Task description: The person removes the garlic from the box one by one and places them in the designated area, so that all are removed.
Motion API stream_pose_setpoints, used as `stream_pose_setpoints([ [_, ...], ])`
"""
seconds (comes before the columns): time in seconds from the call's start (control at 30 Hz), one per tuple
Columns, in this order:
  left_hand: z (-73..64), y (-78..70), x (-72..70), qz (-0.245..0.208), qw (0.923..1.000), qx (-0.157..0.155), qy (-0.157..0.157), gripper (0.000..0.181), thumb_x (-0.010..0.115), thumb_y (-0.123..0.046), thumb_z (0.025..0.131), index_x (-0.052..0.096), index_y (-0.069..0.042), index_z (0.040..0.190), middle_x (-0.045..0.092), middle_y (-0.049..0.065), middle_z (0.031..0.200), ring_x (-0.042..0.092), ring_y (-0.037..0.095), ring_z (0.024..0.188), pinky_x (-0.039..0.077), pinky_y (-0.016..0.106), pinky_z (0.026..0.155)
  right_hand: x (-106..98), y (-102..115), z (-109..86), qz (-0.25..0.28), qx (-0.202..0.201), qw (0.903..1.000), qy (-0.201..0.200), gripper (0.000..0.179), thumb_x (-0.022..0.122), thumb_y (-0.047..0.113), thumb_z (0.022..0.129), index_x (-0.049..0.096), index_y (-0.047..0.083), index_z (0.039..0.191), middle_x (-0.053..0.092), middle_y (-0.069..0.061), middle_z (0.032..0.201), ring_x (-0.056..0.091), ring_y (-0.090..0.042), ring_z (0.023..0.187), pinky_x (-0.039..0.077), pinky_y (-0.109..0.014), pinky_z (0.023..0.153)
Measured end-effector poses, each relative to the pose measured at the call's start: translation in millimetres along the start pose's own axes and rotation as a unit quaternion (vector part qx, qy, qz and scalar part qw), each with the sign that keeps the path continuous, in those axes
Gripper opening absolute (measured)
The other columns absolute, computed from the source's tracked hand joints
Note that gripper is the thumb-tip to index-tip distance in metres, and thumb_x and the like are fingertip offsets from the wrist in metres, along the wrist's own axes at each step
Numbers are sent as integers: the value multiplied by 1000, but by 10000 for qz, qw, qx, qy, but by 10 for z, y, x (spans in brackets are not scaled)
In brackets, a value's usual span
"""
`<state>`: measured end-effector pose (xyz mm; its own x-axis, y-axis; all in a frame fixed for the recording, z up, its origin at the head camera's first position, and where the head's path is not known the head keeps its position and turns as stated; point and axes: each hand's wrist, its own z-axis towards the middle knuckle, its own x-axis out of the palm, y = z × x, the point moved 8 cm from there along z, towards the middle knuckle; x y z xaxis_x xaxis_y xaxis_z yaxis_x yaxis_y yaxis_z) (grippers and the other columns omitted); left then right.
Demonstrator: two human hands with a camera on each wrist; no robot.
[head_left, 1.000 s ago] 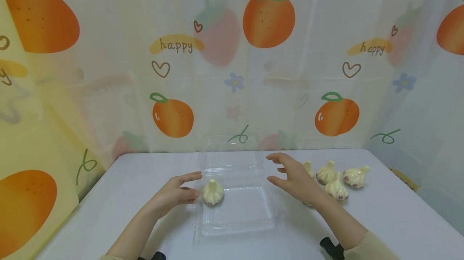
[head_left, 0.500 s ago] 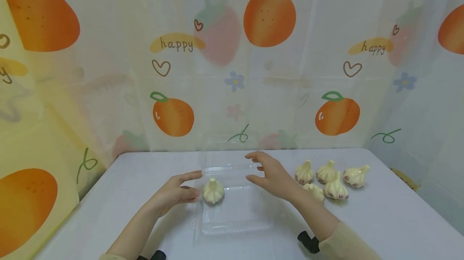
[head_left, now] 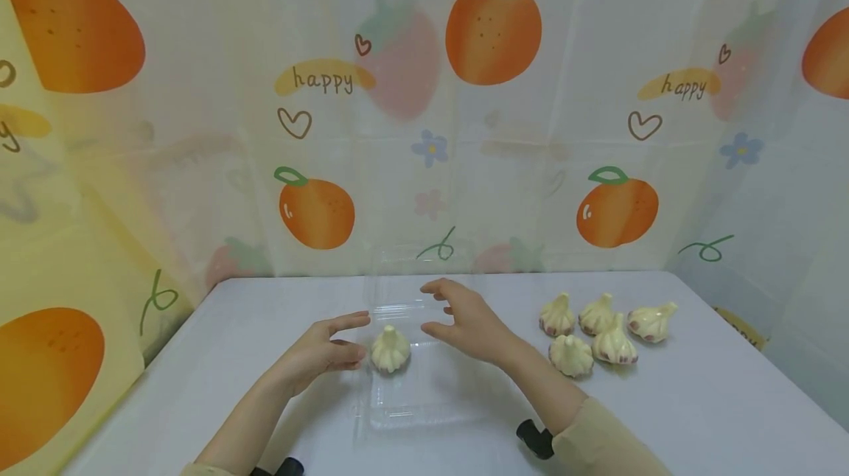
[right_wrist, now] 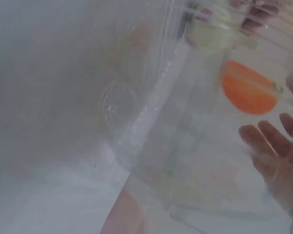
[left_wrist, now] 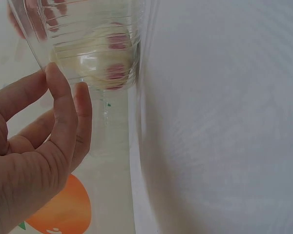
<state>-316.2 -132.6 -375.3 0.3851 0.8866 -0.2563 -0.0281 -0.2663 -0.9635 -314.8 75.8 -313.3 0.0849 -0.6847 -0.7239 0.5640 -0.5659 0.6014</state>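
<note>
An open clear plastic clamshell box lies on the table, one garlic bulb in its left part. My left hand is at the box's left rim; in the left wrist view, thumb and finger pinch its edge, close to the bulb. My right hand hovers over the box, fingers spread and slightly bent, pointing at the bulb and holding nothing. The right wrist view looks through the hazy box wall at the right hand and the bulb.
Several more garlic bulbs stand grouped on the white table, right of the box. The box's raised clear lid is at the back, near the fruit-printed curtain. A yellow printed sheet hangs at the left.
My right hand has moved left from the box's right edge to above its middle, uncovering the nearer garlic bulbs at the right. The left hand and the bulb in the box stay put.
</note>
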Motion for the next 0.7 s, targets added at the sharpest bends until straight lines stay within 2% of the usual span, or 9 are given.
stream_pose_setpoints([
  [0.23,7,6,-13,2,10000,-67,-62,66,68,-5,89,40,4,148,26,16,164,64,15,100,61,28,87,173,75,75,6,30,9999,165,48,72,19,89,55,9,133,61,-7,136,58,-28,124,56,-43,99],
  [0.4,2,9,-16,18,10000,-74,-64,66,68,-6,89,40,4,147,27,15,163,64,17,102,61,30,89,288,115,128,2,35,9996,271,48,72,20,89,55,8,132,61,-10,135,58,-33,124,56,-44,99],
  [0.7,-5,-4,-12,19,10000,-28,-56,66,69,-6,88,40,5,147,28,16,163,64,14,98,61,30,88,423,132,193,147,118,9992,341,45,72,21,89,56,9,129,64,-12,132,61,-33,121,56,-42,100],
])
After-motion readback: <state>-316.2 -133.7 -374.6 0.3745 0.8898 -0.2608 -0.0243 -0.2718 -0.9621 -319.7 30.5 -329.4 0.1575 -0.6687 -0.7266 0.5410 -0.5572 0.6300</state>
